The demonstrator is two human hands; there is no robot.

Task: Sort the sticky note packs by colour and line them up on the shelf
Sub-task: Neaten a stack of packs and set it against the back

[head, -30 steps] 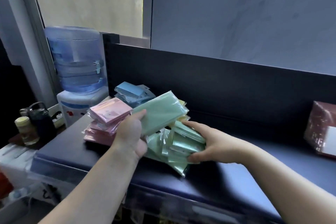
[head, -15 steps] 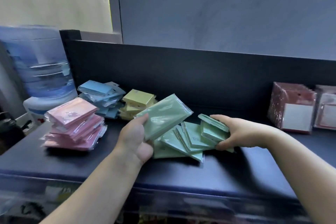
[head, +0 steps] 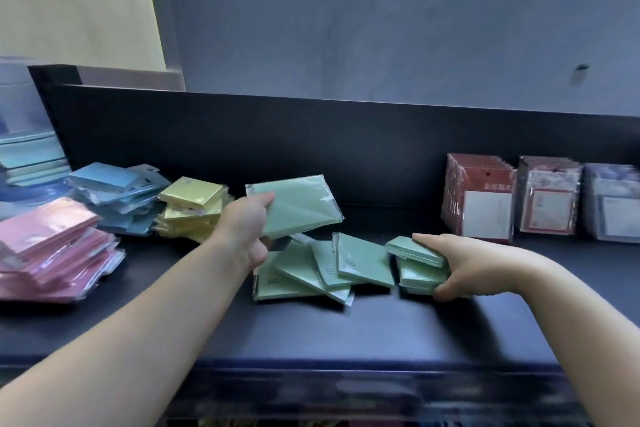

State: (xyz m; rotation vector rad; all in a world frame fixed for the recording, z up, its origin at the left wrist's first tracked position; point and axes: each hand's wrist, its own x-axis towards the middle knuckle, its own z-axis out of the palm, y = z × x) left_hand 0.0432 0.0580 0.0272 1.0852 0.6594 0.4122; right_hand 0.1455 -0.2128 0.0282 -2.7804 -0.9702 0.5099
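Though the colours look sorted on the dark shelf, with the pink pile at the left and the blue pile and yellow pile behind it, I judge that lining up remains: all are loose heaps. Fanned green packs lie mid-shelf. The left hand pinches one large green pack above them. The right hand curls round a small green stack just beside the fan.
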